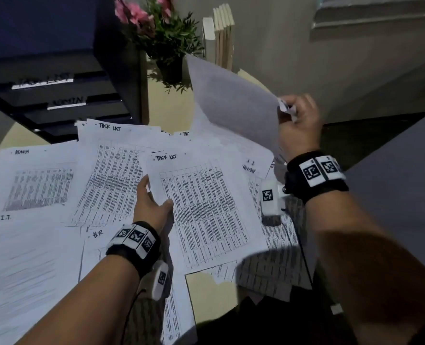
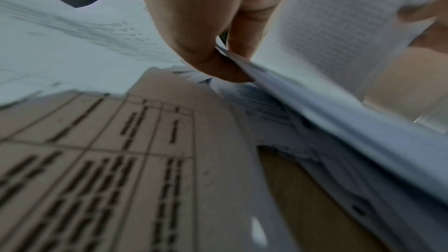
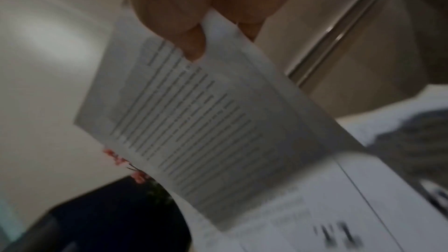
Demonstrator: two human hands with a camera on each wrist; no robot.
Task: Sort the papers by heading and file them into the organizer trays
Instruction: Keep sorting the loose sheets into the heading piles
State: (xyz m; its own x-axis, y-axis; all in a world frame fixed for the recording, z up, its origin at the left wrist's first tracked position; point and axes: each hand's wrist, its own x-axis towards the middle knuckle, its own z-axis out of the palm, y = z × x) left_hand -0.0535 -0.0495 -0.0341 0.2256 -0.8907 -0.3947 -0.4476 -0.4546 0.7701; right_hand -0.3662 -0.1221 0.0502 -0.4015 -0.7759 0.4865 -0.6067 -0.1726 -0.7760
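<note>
Printed sheets with handwritten headings lie spread over a beige table (image 1: 206, 290). My left hand (image 1: 154, 200) pinches the left edge of a "Task List" sheet (image 1: 206, 207), thumb (image 2: 218, 64) on top and fingers beneath. My right hand (image 1: 298, 120) holds another sheet (image 1: 231, 105) by its corner, lifted above the table with its blank back toward the head camera; the right wrist view shows its printed side (image 3: 194, 122). The black organizer (image 1: 57, 95) with labelled trays stands at the back left. Other sheets show headings Admin (image 1: 22, 152), I.T. (image 1: 6, 217) and H.R. (image 1: 98, 234).
A potted plant with pink flowers (image 1: 166, 38) stands behind the papers, next to the organizer. Upright books (image 1: 222, 33) lean against the wall behind it. A grey surface (image 1: 401, 195) lies past the table's right edge.
</note>
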